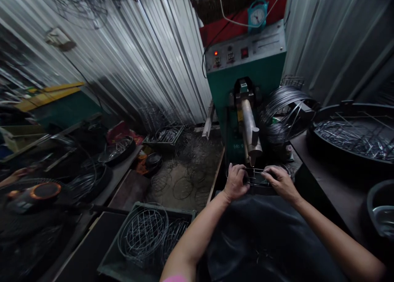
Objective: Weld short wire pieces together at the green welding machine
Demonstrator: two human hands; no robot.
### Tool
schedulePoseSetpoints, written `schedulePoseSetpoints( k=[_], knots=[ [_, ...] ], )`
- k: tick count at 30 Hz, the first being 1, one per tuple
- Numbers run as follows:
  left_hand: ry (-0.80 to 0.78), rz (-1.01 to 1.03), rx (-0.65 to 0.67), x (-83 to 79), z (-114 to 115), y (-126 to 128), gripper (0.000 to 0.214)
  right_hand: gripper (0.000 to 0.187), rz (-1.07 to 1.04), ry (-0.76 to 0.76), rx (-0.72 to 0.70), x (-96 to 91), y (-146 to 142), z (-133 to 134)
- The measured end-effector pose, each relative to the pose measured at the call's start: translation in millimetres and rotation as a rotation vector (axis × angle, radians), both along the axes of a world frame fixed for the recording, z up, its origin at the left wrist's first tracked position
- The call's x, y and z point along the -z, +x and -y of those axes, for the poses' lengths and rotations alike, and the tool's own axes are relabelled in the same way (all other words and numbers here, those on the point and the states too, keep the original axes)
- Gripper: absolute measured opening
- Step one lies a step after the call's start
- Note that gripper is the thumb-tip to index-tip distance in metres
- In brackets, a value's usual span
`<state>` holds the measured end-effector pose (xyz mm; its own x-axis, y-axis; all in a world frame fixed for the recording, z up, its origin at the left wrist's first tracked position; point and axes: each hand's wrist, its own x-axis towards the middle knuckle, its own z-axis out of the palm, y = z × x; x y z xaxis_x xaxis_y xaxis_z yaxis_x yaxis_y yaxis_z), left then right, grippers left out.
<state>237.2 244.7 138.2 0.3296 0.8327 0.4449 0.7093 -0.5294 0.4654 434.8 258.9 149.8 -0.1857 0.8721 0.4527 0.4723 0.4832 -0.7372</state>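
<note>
Both hands hold a small wire frame (256,176) under the tip of a green welding machine (246,89). My left hand (235,182) grips the frame's left side with fingers curled round the wire. My right hand (278,181) pinches the right side. The machine's metal arm (250,128) points down at the frame just above my hands. A dark cloth (264,237) covers my lap below my forearms.
A coil of wire rings (281,109) hangs right of the machine. A black tub of wire pieces (353,130) sits on the right bench. A green crate of wire baskets (147,237) stands lower left. Loose rings litter the floor (187,171). Corrugated metal walls stand behind.
</note>
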Motion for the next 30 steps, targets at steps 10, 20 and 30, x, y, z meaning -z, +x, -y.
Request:
schedulePoseSetpoints(
  k=[10,20,30],
  knots=[
    [-0.003,-0.016,0.002,-2.8,-10.9,-1.4,0.029,0.036,0.010,-0.006,-0.001,-4.0,-1.1,-11.0],
    [0.029,-0.009,-0.009,-2.8,-16.1,-4.1,0.028,0.041,-0.053,-0.089,-0.068,-12.4,-4.6,-17.7],
    [-0.018,0.003,-0.006,-7.7,-21.0,-4.4,0.027,0.046,-0.064,-0.163,-0.088,-14.9,-3.4,-22.6]
  ],
)
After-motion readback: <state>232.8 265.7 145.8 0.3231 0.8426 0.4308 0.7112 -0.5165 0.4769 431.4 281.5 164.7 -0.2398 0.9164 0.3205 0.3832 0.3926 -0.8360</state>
